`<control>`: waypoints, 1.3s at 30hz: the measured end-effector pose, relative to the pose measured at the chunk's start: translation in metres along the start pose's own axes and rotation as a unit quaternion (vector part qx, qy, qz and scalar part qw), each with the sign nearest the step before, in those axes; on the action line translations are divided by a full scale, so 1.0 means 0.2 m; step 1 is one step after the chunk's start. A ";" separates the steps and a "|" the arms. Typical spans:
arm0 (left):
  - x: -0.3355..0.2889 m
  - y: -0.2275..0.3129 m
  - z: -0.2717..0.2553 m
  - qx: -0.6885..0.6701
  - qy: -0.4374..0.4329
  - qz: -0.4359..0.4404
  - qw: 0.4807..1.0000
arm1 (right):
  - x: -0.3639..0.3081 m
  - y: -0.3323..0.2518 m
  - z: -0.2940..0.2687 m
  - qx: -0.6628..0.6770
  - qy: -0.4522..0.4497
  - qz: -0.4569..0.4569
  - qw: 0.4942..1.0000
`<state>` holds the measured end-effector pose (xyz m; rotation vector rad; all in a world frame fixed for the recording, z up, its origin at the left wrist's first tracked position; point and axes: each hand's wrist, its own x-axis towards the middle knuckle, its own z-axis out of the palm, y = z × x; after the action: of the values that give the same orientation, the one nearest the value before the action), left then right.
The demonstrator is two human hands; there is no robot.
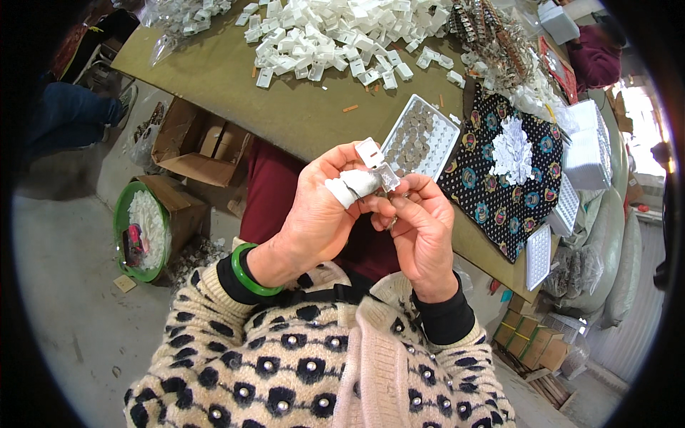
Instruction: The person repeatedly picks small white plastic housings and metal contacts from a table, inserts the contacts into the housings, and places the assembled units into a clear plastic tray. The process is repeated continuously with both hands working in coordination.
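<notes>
Left hand is clamped on a small white case, held above the near edge of the worktop. 2 parts of the case show: a square piece with a slot at the fingertips, and a clear-looking box just below it. White wrap covers the left thumb, which presses close beside the box. Right hand has its fingers bent in at the lower right of the case; whether they clamp it or only touch it, I cannot tell. Something small shows under those fingertips, too small to name.

Just beyond the hands lies 1 white tray with grey discs spread over much of it. To its right, a dark patterned cloth carries a pile of pale pieces. Farther right stand stacked white trays. At the far side is a big heap of white cases, with metal strips near its right end and a clear bag to its left. Orange slips lie in front of the heap.

On the floor at left, a green basin holds white pieces, beside 1 carton.
</notes>
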<state>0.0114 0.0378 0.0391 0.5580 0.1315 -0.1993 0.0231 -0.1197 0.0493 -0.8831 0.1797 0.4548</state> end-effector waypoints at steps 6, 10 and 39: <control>0.00 0.00 0.01 0.063 0.025 0.036 0.997 | -0.03 -0.02 0.04 -0.073 -0.011 -0.045 0.996; -0.04 -0.04 0.04 0.189 0.056 0.090 0.976 | -0.04 -0.02 0.05 -0.111 -0.025 -0.069 0.991; -0.03 0.02 -0.03 0.064 0.045 -0.079 0.994 | 0.51 -0.25 -0.19 -0.757 0.066 -0.326 0.563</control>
<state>0.0054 0.0448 0.0370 0.6856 0.2524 -0.3390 0.1376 -0.1450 0.0263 -2.5835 -0.5372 -0.3435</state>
